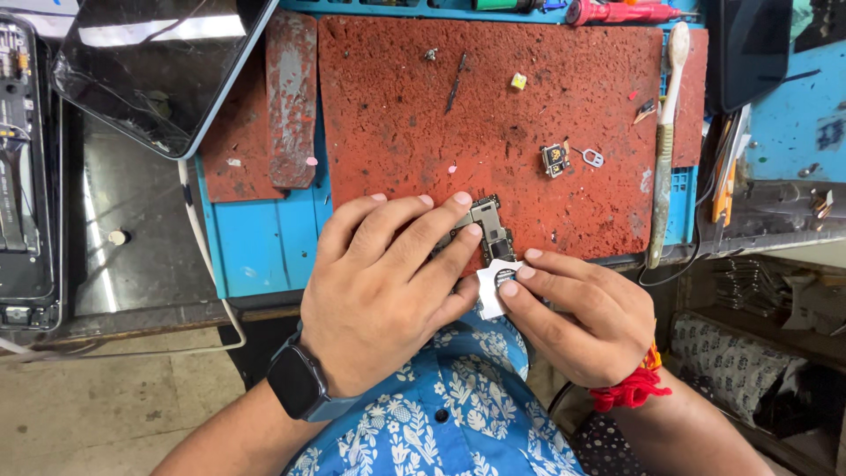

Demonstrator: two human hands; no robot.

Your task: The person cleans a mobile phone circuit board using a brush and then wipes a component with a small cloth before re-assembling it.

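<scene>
Left hand (388, 291), lower centre of frame: palm down, fingers curled over and pinning a small dark circuit board (487, 227) at the near edge of the worn red mat (493, 106); black wristwatch (298, 384) on that wrist. Right hand (577, 308), lower right of centre: thumb and forefinger pinched on a small white tab (490, 289) bearing a dark round piece, just below the board and touching the left thumb; red thread band (630, 388) at that wrist. Middle right of mat: small square metal component (553, 159), with a tiny metal ring part (593, 158) just beside it. Upper centre of mat: thin dark pin (455, 84), small yellow chip (518, 81). Right edge of mat: long worn brush (667, 141), lying lengthwise. Upper left of frame: tablet with dark glass (159, 62), tilted. Far left edge: opened phone chassis (22, 176). Top edge: red-handled screwdriver (617, 11). Under the mat: blue work pad (264, 247).
</scene>
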